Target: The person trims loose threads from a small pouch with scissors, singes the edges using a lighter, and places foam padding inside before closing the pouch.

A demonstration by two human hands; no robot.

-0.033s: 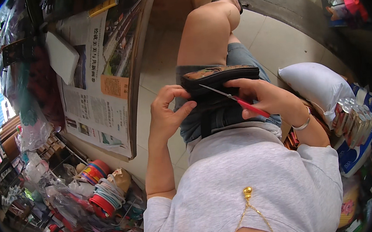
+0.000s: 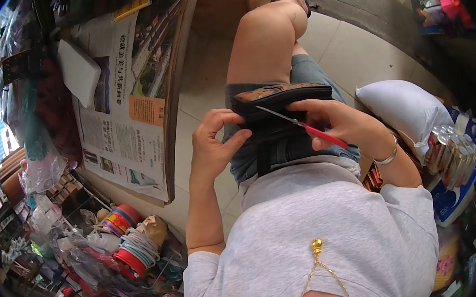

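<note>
Across my lap lies a black zipped pouch (image 2: pixel 284 95) with a brown-and-green patterned panel on its far side. My left hand (image 2: pixel 213 143) is at the pouch's left end, its curled fingers and thumb closed on the edge. In my right hand (image 2: pixel 344 121) is a pair of scissors (image 2: pixel 325 135) with red handles. Their thin metal blades look closed and point left and away over the pouch's dark front. The right index finger rests along the pouch's near face. Part of the scissor handles is hidden by my fingers.
A table covered with newspaper (image 2: pixel 117 132) stands to the left, with a white slab (image 2: pixel 80 72) on it. Bagged goods and a coil of pale cord (image 2: pixel 140 246) crowd the lower left. A white stuffed bag (image 2: pixel 402 111) and packaged items (image 2: pixel 453 155) lie at the right.
The scissors have shifted very slightly to the right. Both hands and the pouch look otherwise the same.
</note>
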